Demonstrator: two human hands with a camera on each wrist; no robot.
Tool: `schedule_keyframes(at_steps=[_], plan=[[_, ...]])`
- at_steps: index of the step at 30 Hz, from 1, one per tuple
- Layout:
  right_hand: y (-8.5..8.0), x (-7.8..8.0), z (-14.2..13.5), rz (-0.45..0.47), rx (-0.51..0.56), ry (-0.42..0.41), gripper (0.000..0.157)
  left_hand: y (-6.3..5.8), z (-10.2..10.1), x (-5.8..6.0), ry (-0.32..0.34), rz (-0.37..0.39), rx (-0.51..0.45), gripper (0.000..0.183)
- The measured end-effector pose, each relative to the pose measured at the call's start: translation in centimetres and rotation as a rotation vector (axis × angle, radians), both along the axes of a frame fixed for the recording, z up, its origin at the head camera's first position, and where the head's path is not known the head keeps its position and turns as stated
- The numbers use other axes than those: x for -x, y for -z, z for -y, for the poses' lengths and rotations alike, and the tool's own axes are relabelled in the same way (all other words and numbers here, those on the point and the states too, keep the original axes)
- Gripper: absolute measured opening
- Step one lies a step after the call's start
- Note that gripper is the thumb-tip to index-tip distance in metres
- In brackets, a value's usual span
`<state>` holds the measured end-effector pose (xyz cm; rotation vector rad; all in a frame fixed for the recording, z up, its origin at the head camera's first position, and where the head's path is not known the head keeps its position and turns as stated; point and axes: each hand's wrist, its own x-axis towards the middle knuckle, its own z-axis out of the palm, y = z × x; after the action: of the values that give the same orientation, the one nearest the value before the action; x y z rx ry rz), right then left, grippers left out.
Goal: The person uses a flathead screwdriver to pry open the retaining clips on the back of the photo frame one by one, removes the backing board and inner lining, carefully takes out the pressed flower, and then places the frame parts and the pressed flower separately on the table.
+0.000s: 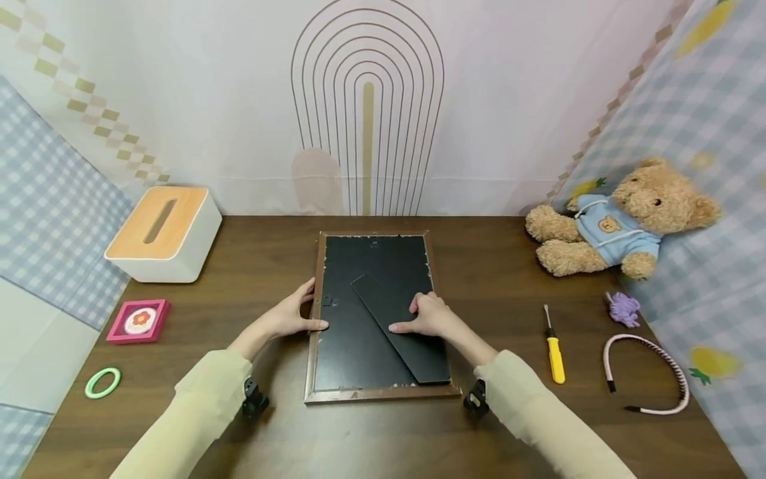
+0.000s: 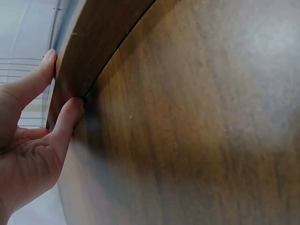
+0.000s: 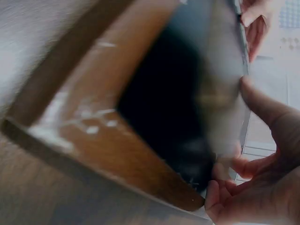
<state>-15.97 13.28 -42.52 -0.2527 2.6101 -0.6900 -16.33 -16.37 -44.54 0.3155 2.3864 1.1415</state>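
Note:
A picture frame with a brown wooden border lies face down on the table, its black backing board showing. A black stand leg slants across the backing. My left hand grips the frame's left side, thumb over the border and fingers against the outer edge; the left wrist view shows a fingertip low by the tabletop. Over on the leg, my right hand pinches it between the thumb and bent fingers. Blur in the right wrist view hides whether the leg is raised.
Left of the frame are a tissue box, a pink square frame and a green ring. To the right lie a yellow screwdriver, a headband, a purple scrunchie and a teddy bear.

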Motion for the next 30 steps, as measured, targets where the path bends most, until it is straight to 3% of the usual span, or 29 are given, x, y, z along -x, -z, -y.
schedule_keyframes(at_steps=[4,9,11,18,25,30], plan=[[0.0,0.6,-1.0,0.046,0.067,-0.047,0.042,0.4,-0.2,-0.1,-0.017,-0.015,-0.007,0.095],[0.6,0.9,-2.2,0.030,0.252,-0.124,0.036,0.4,-0.1,0.0,-0.024,-0.028,-0.029,0.086],[0.8,0.8,-2.6,0.036,0.321,-0.121,0.034,0.4,-0.2,0.1,-0.028,-0.027,-0.038,0.085],[1.4,0.2,-3.4,0.188,0.427,-0.079,0.032,0.1,-0.2,0.2,-0.028,-0.020,-0.030,0.083],[2.4,-0.6,-3.8,0.047,0.479,-0.130,0.027,0.2,0.0,0.0,-0.039,0.005,-0.063,0.080],[2.5,-0.9,-3.8,0.002,0.480,-0.095,0.031,0.4,0.1,0.1,-0.063,0.100,-0.207,0.072]])
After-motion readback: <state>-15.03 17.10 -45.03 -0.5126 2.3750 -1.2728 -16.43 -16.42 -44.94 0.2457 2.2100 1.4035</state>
